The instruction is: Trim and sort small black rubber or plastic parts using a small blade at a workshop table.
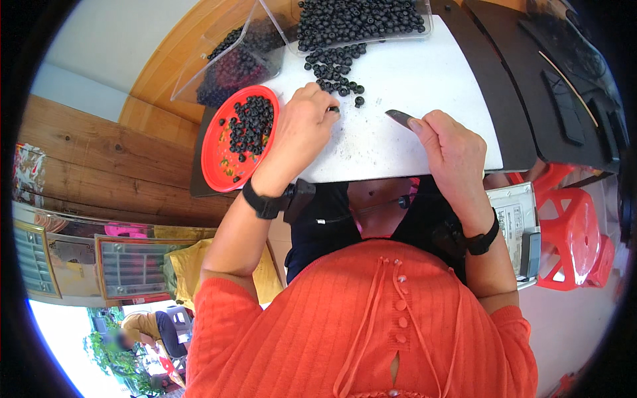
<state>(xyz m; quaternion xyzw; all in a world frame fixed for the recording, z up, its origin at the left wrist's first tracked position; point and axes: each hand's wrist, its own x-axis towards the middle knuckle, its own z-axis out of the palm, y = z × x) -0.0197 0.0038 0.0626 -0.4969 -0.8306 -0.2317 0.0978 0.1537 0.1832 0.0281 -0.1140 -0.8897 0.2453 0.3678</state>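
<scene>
Over the white board (424, 73), my left hand (306, 123) pinches one small black bead-like piece (333, 109) between thumb and fingers. My right hand (451, 142) grips a small knife, its dark blade (398, 118) pointing left toward the left hand, apart from the piece. The knife's handle is hidden in my fist. Loose black pieces (338, 63) lie on the board just beyond my left hand. Left of that hand, a red oval plate (211, 149) holds many more of them.
A clear plastic bin (428, 30) full of black pieces stands at the board's far edge. Another clear container (186, 83) with pieces sits behind the plate. On the dark table at right lies a phone-like black slab (564, 109). Red stools (570, 232) stand at right; a person (149, 328) sits far lower left.
</scene>
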